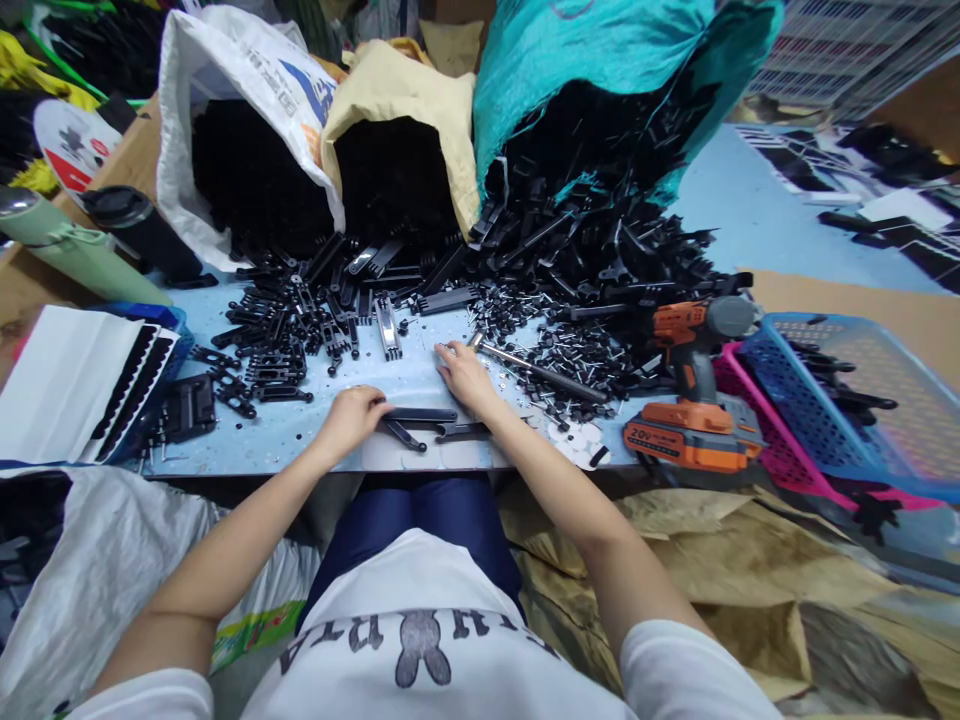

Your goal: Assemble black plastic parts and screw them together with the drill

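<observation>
My left hand (352,418) is curled over one end of a long black plastic part (424,414) lying on the light blue table (300,430) near its front edge. My right hand (465,375) rests just beyond that part, fingers pinched on something small that I cannot make out. A second black piece (457,432) lies crossed under the first. A metal rod with a hammer-like head (536,368) lies just right of my right hand.
Heaps of black plastic parts (570,270) spill from a white sack (225,100), a tan sack (397,110) and a teal sack (600,60). An orange cordless drill (694,400) stands at right beside blue and pink baskets (840,400). A green bottle (75,250) lies at left.
</observation>
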The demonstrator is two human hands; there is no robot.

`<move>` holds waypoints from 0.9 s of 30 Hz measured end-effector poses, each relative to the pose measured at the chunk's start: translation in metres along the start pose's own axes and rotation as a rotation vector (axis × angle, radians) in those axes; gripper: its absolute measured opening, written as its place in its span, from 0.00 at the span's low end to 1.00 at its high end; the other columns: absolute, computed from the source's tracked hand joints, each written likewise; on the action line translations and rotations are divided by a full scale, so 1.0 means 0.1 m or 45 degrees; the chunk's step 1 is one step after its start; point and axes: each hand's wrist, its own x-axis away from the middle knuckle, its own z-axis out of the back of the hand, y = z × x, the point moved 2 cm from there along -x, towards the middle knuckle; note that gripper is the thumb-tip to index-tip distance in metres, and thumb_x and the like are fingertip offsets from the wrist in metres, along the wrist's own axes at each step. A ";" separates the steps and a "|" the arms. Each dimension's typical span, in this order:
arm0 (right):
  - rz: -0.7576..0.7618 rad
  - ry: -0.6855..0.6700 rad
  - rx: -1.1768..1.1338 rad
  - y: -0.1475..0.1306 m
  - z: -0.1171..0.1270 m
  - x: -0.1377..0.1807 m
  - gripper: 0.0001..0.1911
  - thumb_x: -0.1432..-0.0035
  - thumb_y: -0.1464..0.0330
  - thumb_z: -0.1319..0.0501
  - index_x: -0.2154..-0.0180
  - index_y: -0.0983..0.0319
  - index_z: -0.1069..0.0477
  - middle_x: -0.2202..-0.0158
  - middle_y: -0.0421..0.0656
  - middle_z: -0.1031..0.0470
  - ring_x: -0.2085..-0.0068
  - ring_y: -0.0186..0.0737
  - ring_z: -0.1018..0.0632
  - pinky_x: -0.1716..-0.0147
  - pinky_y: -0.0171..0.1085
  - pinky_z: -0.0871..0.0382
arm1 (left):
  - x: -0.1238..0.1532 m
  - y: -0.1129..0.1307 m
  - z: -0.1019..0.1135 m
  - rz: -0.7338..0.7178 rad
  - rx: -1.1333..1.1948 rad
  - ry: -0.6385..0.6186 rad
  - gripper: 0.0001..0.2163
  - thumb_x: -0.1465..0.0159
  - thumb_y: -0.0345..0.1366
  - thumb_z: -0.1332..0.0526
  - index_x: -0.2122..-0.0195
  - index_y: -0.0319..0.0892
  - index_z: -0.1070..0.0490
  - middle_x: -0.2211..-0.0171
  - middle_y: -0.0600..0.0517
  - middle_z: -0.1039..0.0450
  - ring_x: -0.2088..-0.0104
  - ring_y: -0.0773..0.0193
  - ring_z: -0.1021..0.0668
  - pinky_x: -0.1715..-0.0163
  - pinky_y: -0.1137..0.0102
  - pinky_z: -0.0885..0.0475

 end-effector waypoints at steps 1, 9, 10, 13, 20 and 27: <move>-0.020 -0.015 0.015 0.00 0.00 -0.05 0.21 0.37 0.68 0.51 0.43 0.62 0.42 0.49 0.52 0.36 0.50 0.47 0.33 0.53 0.40 0.38 | 0.00 -0.03 0.00 0.038 0.050 0.037 0.07 0.40 0.38 0.40 0.68 0.41 0.26 0.73 0.51 0.26 0.72 0.62 0.24 0.68 0.69 0.29; -0.091 -0.114 0.030 0.01 0.03 -0.33 0.16 0.38 0.70 0.52 0.50 0.65 0.35 0.56 0.54 0.32 0.56 0.46 0.28 0.58 0.39 0.36 | 0.29 -0.04 -0.32 -0.145 -0.100 0.218 0.11 0.35 0.37 0.47 0.56 0.42 0.29 0.58 0.45 0.26 0.57 0.59 0.24 0.55 0.62 0.28; -0.073 -0.117 0.023 0.00 0.04 -0.35 0.15 0.38 0.72 0.51 0.53 0.65 0.33 0.56 0.54 0.32 0.56 0.46 0.28 0.57 0.39 0.36 | 0.31 -0.05 -0.35 -0.160 -0.055 0.265 0.12 0.34 0.38 0.48 0.55 0.42 0.29 0.58 0.46 0.25 0.56 0.60 0.24 0.54 0.63 0.28; -0.014 -0.091 -0.056 -0.01 0.09 -0.30 0.11 0.42 0.73 0.48 0.59 0.65 0.30 0.58 0.51 0.30 0.56 0.44 0.28 0.56 0.38 0.35 | 0.35 -0.11 -0.40 -0.174 0.020 0.362 0.12 0.33 0.36 0.50 0.56 0.42 0.29 0.58 0.46 0.24 0.55 0.61 0.23 0.53 0.64 0.27; -0.085 0.268 -1.082 0.03 0.15 0.49 0.14 0.48 0.57 0.39 0.68 0.62 0.29 0.70 0.43 0.25 0.69 0.39 0.24 0.67 0.39 0.28 | 0.36 -0.16 -0.45 -0.198 0.046 0.406 0.12 0.33 0.34 0.50 0.55 0.41 0.29 0.56 0.46 0.25 0.54 0.62 0.24 0.52 0.64 0.28; 0.046 0.531 -0.811 -0.05 0.03 0.86 0.10 0.41 0.62 0.43 0.70 0.60 0.28 0.67 0.46 0.25 0.63 0.40 0.24 0.63 0.40 0.27 | 0.36 0.00 -0.43 -0.236 -0.146 0.371 0.13 0.34 0.35 0.50 0.52 0.40 0.31 0.55 0.44 0.26 0.51 0.58 0.27 0.50 0.60 0.35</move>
